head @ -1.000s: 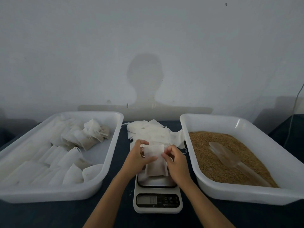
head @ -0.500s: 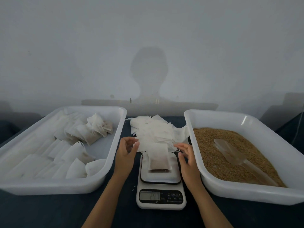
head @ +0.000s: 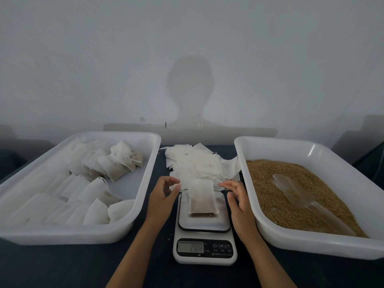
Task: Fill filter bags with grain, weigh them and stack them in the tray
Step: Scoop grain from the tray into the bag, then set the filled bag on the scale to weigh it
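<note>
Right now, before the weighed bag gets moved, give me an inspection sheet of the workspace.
Surface: dark table, a few pale specks beside the scale.
Job's things: one filled white filter bag lies on the white digital scale, display lit, digits blurred. Left white plastic tray holds rows of filled bags. Right white plastic tray holds brown grain with a clear plastic scoop lying in it.
Clutter: loose heap of empty white filter bags behind the scale.
Grippers: left hand and right hand flank the scale, fingers relaxed, holding nothing.
Cables: thin dark cable at the far right edge.
Surroundings: plain grey wall with the person's shadow.
</note>
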`<action>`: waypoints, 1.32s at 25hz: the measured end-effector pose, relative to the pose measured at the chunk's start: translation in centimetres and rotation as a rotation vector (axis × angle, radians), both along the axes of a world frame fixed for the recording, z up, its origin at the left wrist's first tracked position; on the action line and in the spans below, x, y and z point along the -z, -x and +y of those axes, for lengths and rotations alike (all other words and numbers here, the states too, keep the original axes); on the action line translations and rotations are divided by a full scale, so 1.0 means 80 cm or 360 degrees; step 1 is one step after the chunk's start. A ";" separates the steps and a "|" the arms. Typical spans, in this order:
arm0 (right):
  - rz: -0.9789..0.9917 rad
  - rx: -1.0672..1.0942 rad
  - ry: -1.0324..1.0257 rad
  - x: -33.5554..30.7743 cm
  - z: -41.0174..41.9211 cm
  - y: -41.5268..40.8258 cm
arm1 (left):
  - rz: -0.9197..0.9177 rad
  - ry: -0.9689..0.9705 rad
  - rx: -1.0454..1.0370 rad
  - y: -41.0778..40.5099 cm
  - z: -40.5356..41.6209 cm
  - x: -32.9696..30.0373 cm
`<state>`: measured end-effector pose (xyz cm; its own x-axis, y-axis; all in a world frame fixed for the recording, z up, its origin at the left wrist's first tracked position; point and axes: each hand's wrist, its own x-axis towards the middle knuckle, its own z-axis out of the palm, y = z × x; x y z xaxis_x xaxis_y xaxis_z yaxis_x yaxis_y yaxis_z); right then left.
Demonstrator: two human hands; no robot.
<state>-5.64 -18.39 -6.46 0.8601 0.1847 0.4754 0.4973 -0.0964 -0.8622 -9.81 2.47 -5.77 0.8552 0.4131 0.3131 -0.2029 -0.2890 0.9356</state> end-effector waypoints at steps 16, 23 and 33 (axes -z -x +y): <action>-0.0076 0.0060 0.0366 -0.002 0.011 -0.006 | 0.0539 -0.0649 -0.0014 -0.028 -0.027 -0.032; -0.0069 -0.0093 0.0181 -0.045 0.023 0.010 | 0.0346 -0.0580 0.0167 -0.009 -0.032 -0.067; -0.0187 -0.0431 0.0272 -0.155 0.154 0.025 | 0.0139 -0.0935 -0.0278 0.045 0.076 -0.177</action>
